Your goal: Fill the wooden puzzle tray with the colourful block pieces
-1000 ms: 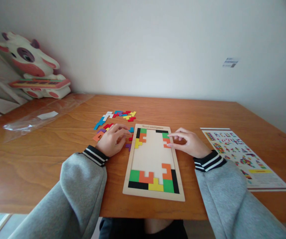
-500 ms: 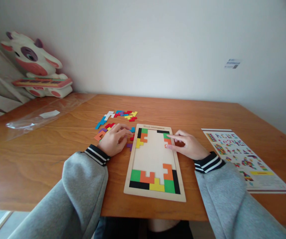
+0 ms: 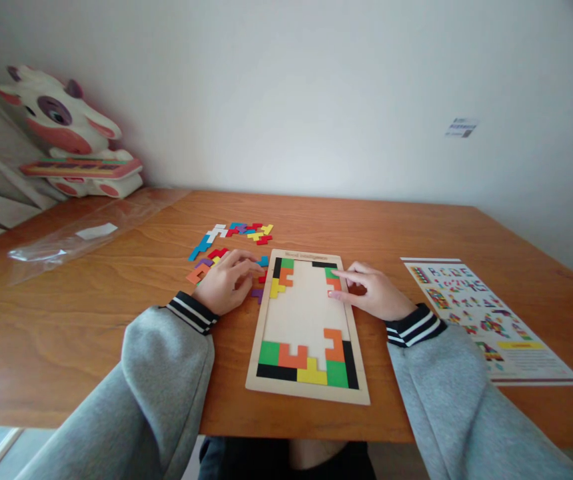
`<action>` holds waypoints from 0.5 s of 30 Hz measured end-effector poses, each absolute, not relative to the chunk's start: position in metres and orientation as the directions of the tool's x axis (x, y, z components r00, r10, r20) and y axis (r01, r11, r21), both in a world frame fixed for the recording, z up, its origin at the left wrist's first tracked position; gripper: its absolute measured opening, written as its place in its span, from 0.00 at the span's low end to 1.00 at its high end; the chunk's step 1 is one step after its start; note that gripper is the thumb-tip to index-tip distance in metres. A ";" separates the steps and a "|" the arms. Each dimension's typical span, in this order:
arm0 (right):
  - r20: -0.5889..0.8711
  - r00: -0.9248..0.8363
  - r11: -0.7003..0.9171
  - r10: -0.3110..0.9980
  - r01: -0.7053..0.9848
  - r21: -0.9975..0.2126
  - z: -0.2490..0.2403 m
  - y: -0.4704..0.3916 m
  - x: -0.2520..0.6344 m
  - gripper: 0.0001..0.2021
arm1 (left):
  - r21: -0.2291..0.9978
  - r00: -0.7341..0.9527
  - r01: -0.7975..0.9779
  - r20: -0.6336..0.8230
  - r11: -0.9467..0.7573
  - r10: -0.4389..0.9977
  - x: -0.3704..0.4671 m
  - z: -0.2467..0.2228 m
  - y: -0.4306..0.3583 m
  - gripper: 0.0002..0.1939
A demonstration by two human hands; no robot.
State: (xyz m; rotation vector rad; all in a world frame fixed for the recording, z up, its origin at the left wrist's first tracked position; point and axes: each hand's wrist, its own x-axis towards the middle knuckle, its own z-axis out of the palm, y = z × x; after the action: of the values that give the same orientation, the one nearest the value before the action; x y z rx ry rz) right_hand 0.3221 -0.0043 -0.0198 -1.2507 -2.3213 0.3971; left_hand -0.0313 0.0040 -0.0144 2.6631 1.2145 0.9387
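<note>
The wooden puzzle board (image 3: 252,373) lies flat on the table before me. Green, orange, yellow and black pieces line parts of its frame, and its pale middle is bare. At the upper right edge, my right hand (image 3: 375,290) has thumb and index finger on either side of an orange puzzle piece (image 3: 334,284), which they partly cover. A green square (image 3: 330,273) lies just above it, by the index fingertip. To the left of the board, my left hand (image 3: 226,281) rests over loose puzzle pieces (image 3: 198,273), its fingers loosely stretched and apart, some pieces hidden beneath.
More loose coloured pieces (image 3: 239,230) lie behind my left hand. A printed pattern sheet (image 3: 506,333) is on the right. A clear plastic bag (image 3: 61,248) and a cow-shaped toy keyboard (image 3: 79,167) are at the left, against the wall. The table's front edge is close to me.
The whole view has shifted very slightly. Both hands keep about the same places beside the board, and the pieces look unmoved.
</note>
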 end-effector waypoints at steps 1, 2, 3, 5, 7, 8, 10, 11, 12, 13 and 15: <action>0.266 -0.474 0.542 0.839 0.702 -0.462 -0.020 -0.004 0.322 0.29 | 0.301 0.501 0.663 0.502 -0.685 0.705 -0.031 -0.014 0.004 0.12; 0.265 -0.473 0.542 0.840 0.701 -0.463 -0.020 -0.004 0.322 0.29 | 0.302 0.501 0.662 0.502 -0.685 0.705 -0.031 -0.015 0.004 0.12; 0.264 -0.473 0.541 0.841 0.701 -0.465 -0.020 -0.004 0.322 0.29 | 0.303 0.500 0.662 0.503 -0.686 0.705 -0.031 -0.015 0.004 0.12; 0.258 -0.473 0.537 0.843 0.703 -0.467 -0.020 -0.004 0.322 0.29 | 0.303 0.501 0.659 0.505 -0.688 0.703 -0.031 -0.015 0.004 0.12; 0.256 -0.471 0.534 0.844 0.704 -0.468 -0.020 -0.004 0.322 0.29 | 0.304 0.504 0.656 0.504 -0.690 0.701 -0.031 -0.014 0.004 0.12; 0.256 -0.470 0.534 0.844 0.704 -0.469 -0.020 -0.004 0.322 0.29 | 0.305 0.505 0.655 0.504 -0.691 0.701 -0.031 -0.015 0.004 0.13; 0.258 -0.470 0.535 0.844 0.702 -0.470 -0.020 -0.004 0.322 0.29 | 0.303 0.508 0.654 0.502 -0.693 0.700 -0.031 -0.015 0.004 0.13; 0.258 -0.471 0.536 0.843 0.701 -0.471 -0.020 -0.004 0.322 0.29 | 0.302 0.510 0.653 0.502 -0.694 0.699 -0.031 -0.015 0.004 0.13; 0.256 -0.473 0.536 0.843 0.701 -0.470 -0.020 -0.004 0.322 0.29 | 0.302 0.511 0.653 0.502 -0.695 0.698 -0.031 -0.015 0.004 0.13; 0.254 -0.474 0.536 0.843 0.702 -0.469 -0.020 -0.004 0.322 0.29 | 0.302 0.511 0.652 0.502 -0.695 0.698 -0.031 -0.015 0.004 0.13; 0.254 -0.474 0.536 0.843 0.704 -0.466 -0.020 -0.005 0.322 0.28 | 0.300 0.510 0.653 0.505 -0.696 0.696 -0.031 -0.015 0.005 0.13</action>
State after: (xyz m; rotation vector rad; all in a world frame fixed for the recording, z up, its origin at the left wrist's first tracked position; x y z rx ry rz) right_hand 0.3223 -0.0047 -0.0202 -1.2588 -2.3235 0.4127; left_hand -0.0310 0.0045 -0.0152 2.6677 1.1931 0.9424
